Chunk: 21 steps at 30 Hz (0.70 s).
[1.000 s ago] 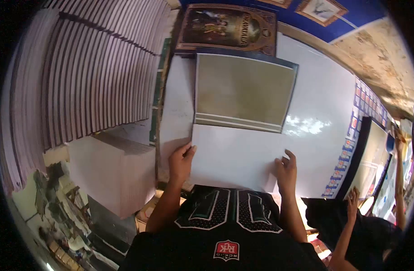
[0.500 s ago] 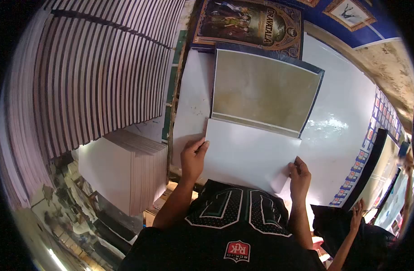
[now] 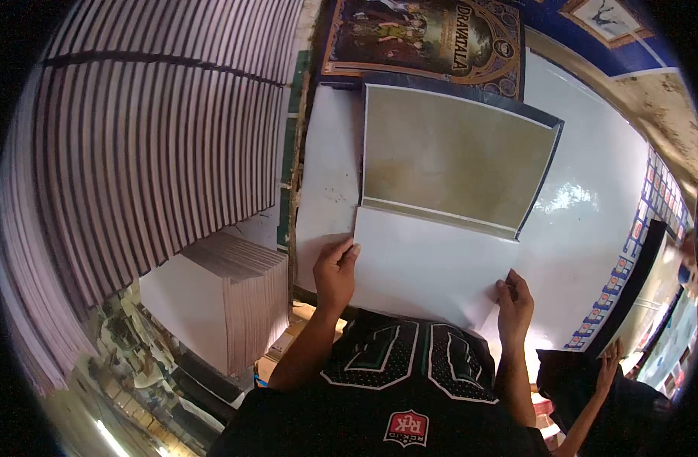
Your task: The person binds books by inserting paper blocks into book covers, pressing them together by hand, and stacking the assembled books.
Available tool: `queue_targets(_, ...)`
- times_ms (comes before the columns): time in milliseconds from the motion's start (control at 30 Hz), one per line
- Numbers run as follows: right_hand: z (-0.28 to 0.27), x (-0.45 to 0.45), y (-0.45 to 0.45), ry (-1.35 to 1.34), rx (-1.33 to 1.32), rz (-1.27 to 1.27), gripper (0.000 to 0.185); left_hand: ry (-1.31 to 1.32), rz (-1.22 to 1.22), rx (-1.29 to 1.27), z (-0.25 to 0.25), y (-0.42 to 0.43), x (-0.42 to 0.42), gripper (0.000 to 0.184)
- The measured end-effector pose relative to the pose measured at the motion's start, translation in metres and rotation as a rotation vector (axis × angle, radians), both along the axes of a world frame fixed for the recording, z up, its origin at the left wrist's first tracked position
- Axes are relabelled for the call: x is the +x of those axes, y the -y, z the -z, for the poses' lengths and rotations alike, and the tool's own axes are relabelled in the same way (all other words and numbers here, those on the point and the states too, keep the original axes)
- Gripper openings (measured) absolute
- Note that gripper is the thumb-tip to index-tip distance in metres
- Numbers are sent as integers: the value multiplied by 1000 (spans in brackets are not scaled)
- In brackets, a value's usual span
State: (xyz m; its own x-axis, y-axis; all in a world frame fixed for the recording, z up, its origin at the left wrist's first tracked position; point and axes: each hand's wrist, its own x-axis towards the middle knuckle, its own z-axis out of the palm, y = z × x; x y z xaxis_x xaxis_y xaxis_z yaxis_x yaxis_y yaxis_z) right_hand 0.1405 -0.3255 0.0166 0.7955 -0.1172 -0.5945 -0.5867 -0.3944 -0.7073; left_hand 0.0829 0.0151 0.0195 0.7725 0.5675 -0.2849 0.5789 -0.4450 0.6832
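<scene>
A white sheet [image 3: 425, 263] lies in front of me, with its far edge against an open book cover [image 3: 455, 160] that has a greenish-brown inner panel and a dark border. At the sheet's left edge, my left hand [image 3: 336, 276] is closed, thumb and fingers pinching the edge. My right hand [image 3: 515, 308] has its curled fingers closed on the right edge of the same sheet. How thick the sheet is I cannot tell. Beyond the cover lies a printed book cover marked "Dravatala" [image 3: 425, 42].
Tall rows of stacked book blocks [image 3: 158, 152] stand at the left, and a lower stack of white page blocks [image 3: 257, 320] sits nearer me. The table [image 3: 573, 175] is white and glossy. At lower right, a co-worker's hand [image 3: 609, 367] touches a dark-edged panel [image 3: 623, 297].
My view has shifted slightly, so the table and sheet appear a little further right and lower. Both hands keep their hold at the sheet's edges. The co-worker's hand has moved onto the dark-edged panel.
</scene>
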Motion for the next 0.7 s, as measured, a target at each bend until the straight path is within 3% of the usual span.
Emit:
queue_targets(100,-11,6,-7,-36,-6,23,32,-21,3,23,2,2,-1,21)
queue_targets(167,-1,0,-1,73,-75,-60,31,-19,-7,15,3,2,-2,20)
queue_targets(267,-8,6,1,34,-168,-166,30,-72,-57,-54,4,-1,-4,21)
queue_targets(367,-28,20,-10,-85,-110,-83,29,-82,-129,-115,3,-6,-1,25)
queue_targets(467,-14,11,-6,-6,-15,2,28,-132,-153,-147,-5,-7,4,31)
queue_targets(700,-10,12,-1,-24,-159,-59,27,-94,-115,-86,-9,-3,4,39)
